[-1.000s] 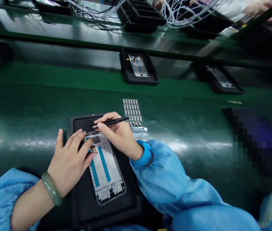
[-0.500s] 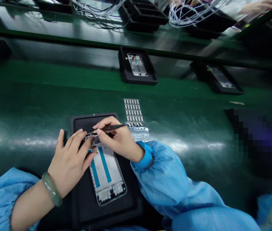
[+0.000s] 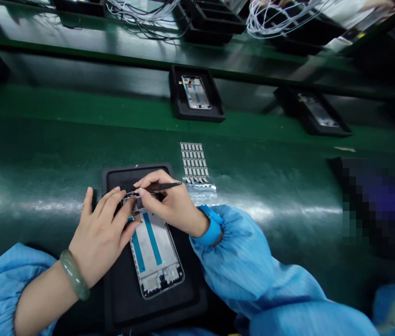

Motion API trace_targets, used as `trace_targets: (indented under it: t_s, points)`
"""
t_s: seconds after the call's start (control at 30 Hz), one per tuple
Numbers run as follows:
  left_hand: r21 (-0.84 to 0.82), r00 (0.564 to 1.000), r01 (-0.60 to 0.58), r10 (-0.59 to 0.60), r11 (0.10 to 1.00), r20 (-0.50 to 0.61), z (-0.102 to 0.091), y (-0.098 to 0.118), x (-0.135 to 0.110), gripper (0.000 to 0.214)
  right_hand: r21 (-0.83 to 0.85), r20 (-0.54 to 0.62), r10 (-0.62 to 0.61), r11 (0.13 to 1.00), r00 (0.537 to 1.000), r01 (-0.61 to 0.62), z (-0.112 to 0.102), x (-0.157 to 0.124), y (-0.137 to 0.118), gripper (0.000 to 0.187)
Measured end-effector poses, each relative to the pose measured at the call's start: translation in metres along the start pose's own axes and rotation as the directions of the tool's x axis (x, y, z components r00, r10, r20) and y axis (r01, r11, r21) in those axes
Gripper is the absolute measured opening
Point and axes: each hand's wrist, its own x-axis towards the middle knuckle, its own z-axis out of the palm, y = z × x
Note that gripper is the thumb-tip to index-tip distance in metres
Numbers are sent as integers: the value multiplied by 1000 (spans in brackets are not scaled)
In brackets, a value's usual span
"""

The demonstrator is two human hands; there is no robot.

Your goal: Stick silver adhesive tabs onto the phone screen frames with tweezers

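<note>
My right grip (image 3: 164,200) is clenched on black tweezers (image 3: 164,187), pinched between thumb and fingers, their tips just over the top end of the phone frame (image 3: 151,252). The frame lies in the black tray (image 3: 123,179), directly below my grips. My left grip (image 3: 101,238) is spread open, its fingertips (image 3: 130,204) on that same end, crowding the spot where the tips work. Best to keep the tips low and the frame pinned so it cannot slide. Just beyond my right grip lies a sheet of small metal parts (image 3: 193,161) on the green tabletop (image 3: 43,154); farther off, another tray (image 3: 176,105) holds a second frame (image 3: 196,92).
</note>
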Motion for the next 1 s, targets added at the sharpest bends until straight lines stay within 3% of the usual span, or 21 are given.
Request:
trace_targets:
  t_s: [0.67,1.0]
  points:
    - [-11,1000,8,-8,1000,-5,1,0,0,36,-94,-23,-81,992,996,79,3,-1,0,15]
    - [-51,1000,13,-13,999,-7,0,0,1,36,-177,48,-145,972,988,152,2,1,-2,13]
